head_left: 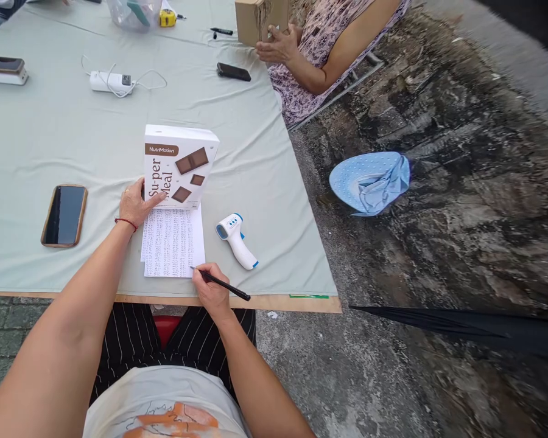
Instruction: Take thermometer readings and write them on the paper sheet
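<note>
On creased-cloth worktop: your left hand grips "NutriMotion Su-per Meal" box, right hand pinches slim pen.

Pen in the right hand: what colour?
The pen is black, seen in the head view.

Pale green tablecloth, wrinkled. Brown-edged phone, dark screen, left of frame. White-and-blue gun-shaped thermometer, lower centre. White power strip with looped cable, upper left. Along top: clear tub, yellow tape measure just beside it, black marker. Upper centre: dark phone, cardboard box, person in floral clothing. Right: pale-blue hat-like item on dark, rough ground.
</note>
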Demonstrator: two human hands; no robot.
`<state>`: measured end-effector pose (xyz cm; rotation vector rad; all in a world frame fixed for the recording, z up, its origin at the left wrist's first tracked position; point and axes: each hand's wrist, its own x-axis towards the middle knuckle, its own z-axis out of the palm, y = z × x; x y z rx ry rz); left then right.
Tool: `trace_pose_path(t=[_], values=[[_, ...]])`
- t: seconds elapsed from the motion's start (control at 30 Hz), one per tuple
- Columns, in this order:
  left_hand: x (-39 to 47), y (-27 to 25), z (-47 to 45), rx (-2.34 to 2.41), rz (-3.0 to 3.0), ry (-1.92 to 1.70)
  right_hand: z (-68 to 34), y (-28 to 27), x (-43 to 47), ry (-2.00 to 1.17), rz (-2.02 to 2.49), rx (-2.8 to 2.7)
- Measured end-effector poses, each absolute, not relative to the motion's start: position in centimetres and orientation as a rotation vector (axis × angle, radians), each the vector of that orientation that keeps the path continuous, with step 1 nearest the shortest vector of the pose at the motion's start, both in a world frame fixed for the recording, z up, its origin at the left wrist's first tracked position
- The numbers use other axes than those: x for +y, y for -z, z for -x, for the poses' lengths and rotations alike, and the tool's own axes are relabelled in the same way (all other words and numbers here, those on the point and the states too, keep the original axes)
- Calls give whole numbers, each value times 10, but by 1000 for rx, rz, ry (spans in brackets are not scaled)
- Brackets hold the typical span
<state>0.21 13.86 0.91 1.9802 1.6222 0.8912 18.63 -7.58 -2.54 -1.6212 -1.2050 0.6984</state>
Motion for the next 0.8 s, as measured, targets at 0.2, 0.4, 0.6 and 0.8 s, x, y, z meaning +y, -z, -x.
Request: trace_pose_path(t=[0.2, 0.4, 0.6, 0.8], values=[[137, -10, -3, 1647, -1967, -875, -187, 25, -76, -688, 1611, -1226], [137, -10, -2, 1624, -1980, -879, -188, 26, -75, -681, 1617, -1238], [138, -10, -2, 1633, -1972, -876, -187, 27, -76, -696, 1617, -1206], [138, -10, -2, 1619, -1979, -881, -187, 26, -76, -684, 1615, -1188]])
